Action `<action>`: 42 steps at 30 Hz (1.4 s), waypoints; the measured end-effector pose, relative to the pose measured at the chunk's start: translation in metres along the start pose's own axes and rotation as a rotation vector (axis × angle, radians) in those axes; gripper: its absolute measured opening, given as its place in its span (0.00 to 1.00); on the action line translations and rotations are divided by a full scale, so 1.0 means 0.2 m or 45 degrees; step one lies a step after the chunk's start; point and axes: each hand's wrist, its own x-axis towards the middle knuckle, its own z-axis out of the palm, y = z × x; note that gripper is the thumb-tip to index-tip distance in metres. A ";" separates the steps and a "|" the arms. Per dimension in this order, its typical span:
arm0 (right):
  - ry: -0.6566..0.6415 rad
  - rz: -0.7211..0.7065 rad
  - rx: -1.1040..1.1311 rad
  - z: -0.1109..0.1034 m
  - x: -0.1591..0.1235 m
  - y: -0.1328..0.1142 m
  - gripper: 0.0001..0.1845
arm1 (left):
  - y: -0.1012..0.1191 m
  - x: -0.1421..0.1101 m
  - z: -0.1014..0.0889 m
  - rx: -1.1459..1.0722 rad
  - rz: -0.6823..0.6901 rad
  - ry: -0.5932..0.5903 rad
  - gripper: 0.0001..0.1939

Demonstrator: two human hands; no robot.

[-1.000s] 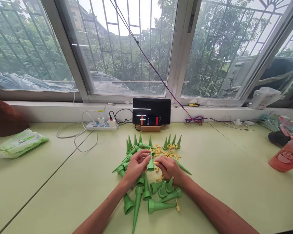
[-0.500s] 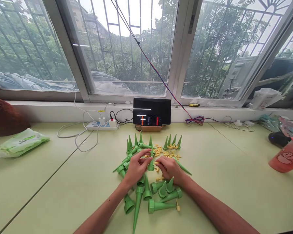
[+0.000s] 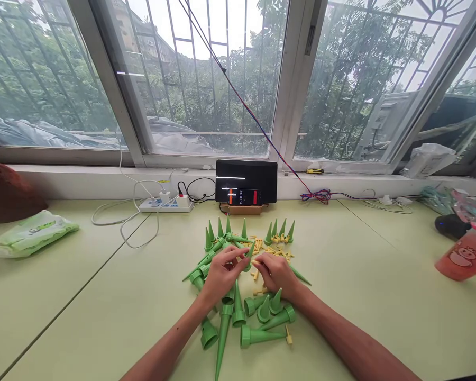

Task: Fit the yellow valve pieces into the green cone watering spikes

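Green spike [image 3: 251,253], at frame centre, is pinched in your left hand [image 3: 222,270], apparently tilted to face the yellow peg [image 3: 255,262] your right hand [image 3: 278,272] grips.

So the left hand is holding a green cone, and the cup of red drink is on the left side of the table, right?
Not quite: the cup of red drink is on the right side of the table, as the head view shows. The left hand does hold a green cone.
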 end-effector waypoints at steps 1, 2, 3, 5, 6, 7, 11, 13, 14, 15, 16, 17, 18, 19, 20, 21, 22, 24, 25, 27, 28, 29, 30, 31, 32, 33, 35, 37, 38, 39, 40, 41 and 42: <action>0.007 0.003 -0.005 0.00 0.00 0.00 0.11 | 0.00 0.00 0.00 -0.009 -0.004 -0.006 0.14; 0.009 0.007 -0.009 0.00 0.00 0.00 0.11 | 0.01 0.00 0.00 -0.018 -0.011 -0.012 0.14; 0.010 0.010 -0.013 0.00 0.00 0.00 0.10 | 0.01 -0.01 0.00 -0.030 -0.019 -0.014 0.14; 0.015 0.014 -0.017 0.00 0.00 0.00 0.10 | 0.03 -0.01 0.00 -0.062 -0.037 -0.005 0.15; 0.019 0.015 -0.017 0.00 0.00 0.00 0.10 | 0.03 -0.01 0.00 -0.078 -0.046 0.000 0.15; 0.021 0.015 -0.018 0.00 0.00 0.00 0.10 | 0.04 0.00 0.00 -0.092 -0.056 0.004 0.15; 0.030 0.022 -0.027 0.00 0.00 0.00 0.10 | 0.07 0.00 0.01 -0.114 -0.079 -0.004 0.16; 0.034 0.035 -0.035 0.00 0.00 0.00 0.10 | 0.07 0.00 0.01 -0.117 -0.077 -0.009 0.17; 0.036 0.040 -0.036 0.00 0.01 0.00 0.10 | 0.07 0.00 0.01 -0.114 -0.071 -0.013 0.17; 0.039 0.045 -0.035 -0.01 0.01 -0.01 0.10 | 0.07 0.00 0.01 -0.109 -0.061 -0.017 0.17; 0.047 0.047 -0.033 -0.01 0.01 -0.01 0.10 | 0.06 0.00 0.01 -0.102 -0.049 -0.019 0.17; 0.055 0.047 -0.029 -0.01 0.01 -0.01 0.11 | 0.06 0.00 0.01 -0.095 -0.038 -0.022 0.18; 0.064 0.048 -0.024 -0.01 0.01 -0.01 0.11 | 0.05 0.00 0.01 -0.089 -0.030 -0.025 0.18; 0.072 0.048 -0.021 -0.01 0.01 -0.01 0.11 | 0.05 -0.01 0.01 -0.084 -0.027 -0.028 0.18; 0.082 0.049 -0.020 -0.01 0.01 -0.01 0.11 | 0.05 -0.01 0.02 -0.080 -0.031 -0.032 0.17; 0.091 0.052 -0.021 -0.01 0.01 -0.01 0.11 | 0.04 -0.01 0.02 -0.073 -0.039 -0.037 0.16; 0.099 0.055 -0.024 -0.01 0.01 0.00 0.11 | 0.04 -0.01 0.02 -0.064 -0.049 -0.043 0.14; 0.114 0.062 -0.032 -0.01 0.01 0.00 0.11 | 0.04 -0.01 0.02 -0.047 -0.071 -0.053 0.12; 0.121 0.064 -0.035 -0.01 0.01 0.00 0.11 | 0.05 -0.01 0.02 -0.043 -0.086 -0.055 0.12; 0.134 0.067 -0.037 0.00 0.01 0.01 0.11 | 0.05 -0.01 0.02 -0.052 -0.124 -0.056 0.12; 0.141 0.069 -0.037 0.00 0.01 0.01 0.11 | 0.05 -0.02 0.02 -0.062 -0.144 -0.058 0.12; 0.145 0.072 -0.038 0.00 0.01 0.01 0.11 | 0.05 -0.02 0.02 -0.073 -0.159 -0.060 0.12; 0.150 0.077 -0.038 0.00 0.01 0.01 0.11 | 0.05 -0.02 0.02 -0.083 -0.170 -0.064 0.13; 0.152 0.083 -0.037 0.00 0.00 0.01 0.11 | 0.05 -0.02 0.02 -0.090 -0.175 -0.068 0.13; 0.152 0.090 -0.035 0.00 0.00 0.01 0.11 | 0.04 -0.02 0.02 -0.095 -0.178 -0.071 0.13; 0.152 0.095 -0.030 0.00 0.00 0.01 0.10 | 0.04 -0.02 0.02 -0.096 -0.179 -0.071 0.13; 0.155 0.100 -0.019 0.00 0.00 0.01 0.10 | 0.03 -0.01 0.02 -0.084 -0.183 -0.065 0.14; 0.159 0.103 -0.010 0.00 0.00 0.02 0.09 | 0.03 -0.01 0.01 -0.061 -0.191 -0.062 0.16; 0.161 0.106 -0.009 0.00 0.00 0.02 0.09 | 0.03 -0.01 0.01 -0.051 -0.196 -0.062 0.17; 0.162 0.109 -0.008 0.00 0.00 0.02 0.09 | 0.03 -0.01 0.01 -0.042 -0.202 -0.064 0.18; 0.161 0.113 -0.007 0.00 -0.01 0.02 0.09 | 0.03 -0.01 0.01 -0.035 -0.206 -0.066 0.18; 0.161 0.118 -0.007 0.00 -0.01 0.02 0.09 | 0.03 -0.01 0.01 -0.028 -0.208 -0.066 0.19; 0.164 0.122 -0.008 0.00 -0.01 0.03 0.09 | 0.03 -0.01 0.01 -0.020 -0.205 -0.064 0.19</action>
